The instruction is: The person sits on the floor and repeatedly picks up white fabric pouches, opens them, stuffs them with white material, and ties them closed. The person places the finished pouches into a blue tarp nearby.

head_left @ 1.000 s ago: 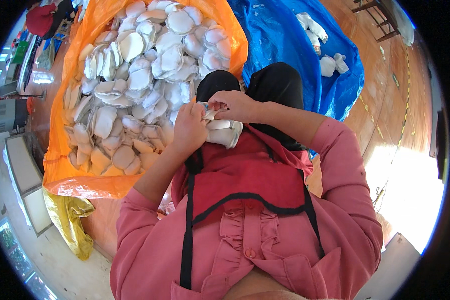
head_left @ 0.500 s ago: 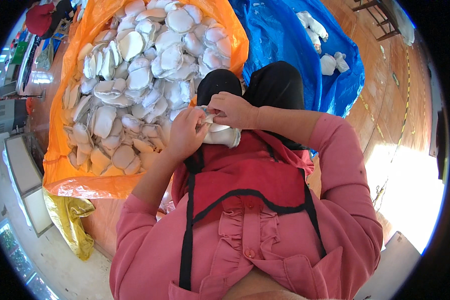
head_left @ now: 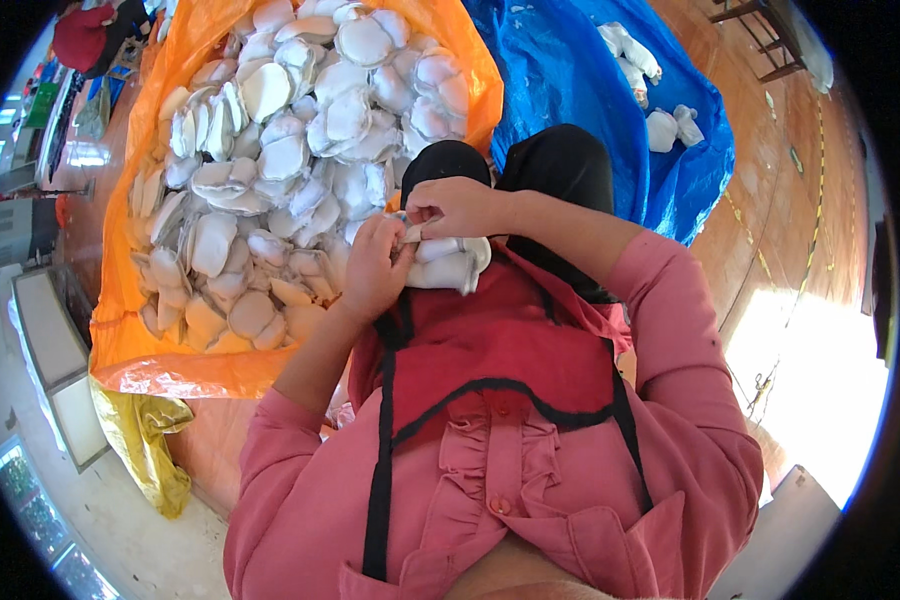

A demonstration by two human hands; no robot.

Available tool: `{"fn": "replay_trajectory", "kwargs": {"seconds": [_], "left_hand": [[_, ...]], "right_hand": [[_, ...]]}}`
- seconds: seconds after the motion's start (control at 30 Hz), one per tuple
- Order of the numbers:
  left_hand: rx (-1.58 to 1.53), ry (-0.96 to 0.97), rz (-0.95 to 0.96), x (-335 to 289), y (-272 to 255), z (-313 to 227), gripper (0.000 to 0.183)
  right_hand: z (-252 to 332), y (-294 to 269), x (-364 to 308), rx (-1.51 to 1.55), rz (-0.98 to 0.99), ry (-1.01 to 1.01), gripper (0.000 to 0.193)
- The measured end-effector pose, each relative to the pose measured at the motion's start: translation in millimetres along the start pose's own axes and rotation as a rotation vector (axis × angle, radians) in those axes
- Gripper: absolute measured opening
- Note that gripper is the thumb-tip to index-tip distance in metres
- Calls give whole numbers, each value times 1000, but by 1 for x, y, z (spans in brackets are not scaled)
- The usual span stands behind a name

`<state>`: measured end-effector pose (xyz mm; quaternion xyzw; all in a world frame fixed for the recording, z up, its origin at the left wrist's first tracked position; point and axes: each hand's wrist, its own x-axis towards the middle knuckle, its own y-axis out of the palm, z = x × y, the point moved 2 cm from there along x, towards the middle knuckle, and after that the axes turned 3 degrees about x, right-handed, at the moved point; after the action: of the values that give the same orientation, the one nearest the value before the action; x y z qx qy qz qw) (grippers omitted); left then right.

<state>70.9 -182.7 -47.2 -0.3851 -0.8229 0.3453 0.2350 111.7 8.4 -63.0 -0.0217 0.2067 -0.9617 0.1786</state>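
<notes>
A bundle of soft white pads (head_left: pixel 448 270) lies on my lap, its rounded ends pointing right. The fingers of my left hand (head_left: pixel 375 262) are closed at its left end. My right hand (head_left: pixel 455 208) is pinched just above, close to the left fingertips. Between the two hands shows a small pale strip (head_left: pixel 413 234), gripped by the fingers; what it is made of I cannot tell. Part of the bundle's left end is hidden behind my hands.
An orange plastic sack (head_left: pixel 185 378) at the left holds many rounded white pads (head_left: pixel 270 160), stacked and loose. To the right, a blue plastic sheet (head_left: pixel 560 95) carries several white bundles (head_left: pixel 662 130). A yellow bag (head_left: pixel 150 450) lies at the lower left, and a dark-legged stool stands far right.
Both hands and the bundle stay nearly in place. My right hand has shifted slightly left and the pale strip shows more between the fingers. The whole view has moved a little.
</notes>
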Motion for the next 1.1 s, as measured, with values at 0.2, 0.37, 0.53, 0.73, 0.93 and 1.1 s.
{"fn": "replay_trajectory", "kwargs": {"seconds": [0.2, 0.37, 0.53, 0.73, 0.93, 1.1], "left_hand": [[-8, 22, -120, -9, 9, 1, 26], [0, 38, -196, -12, 10, 4, 28], [-27, -4, -209, -18, 12, 10, 30], [-104, -126, -147, -20, 8, 7, 32], [-51, -119, -187, -37, 9, 16, 24], [-107, -115, -179, -45, 6, 9, 25]], "right_hand": [[-4, -32, -14, 245, 252, 128, 39], [-21, -15, -23, 491, 199, 279, 41], [-17, 5, -21, 435, -37, 267, 46], [-11, 14, -14, 321, -2, 293, 49], [7, 29, -8, 44, 18, 269, 50], [18, 37, -12, -45, -25, 267, 48]]}}
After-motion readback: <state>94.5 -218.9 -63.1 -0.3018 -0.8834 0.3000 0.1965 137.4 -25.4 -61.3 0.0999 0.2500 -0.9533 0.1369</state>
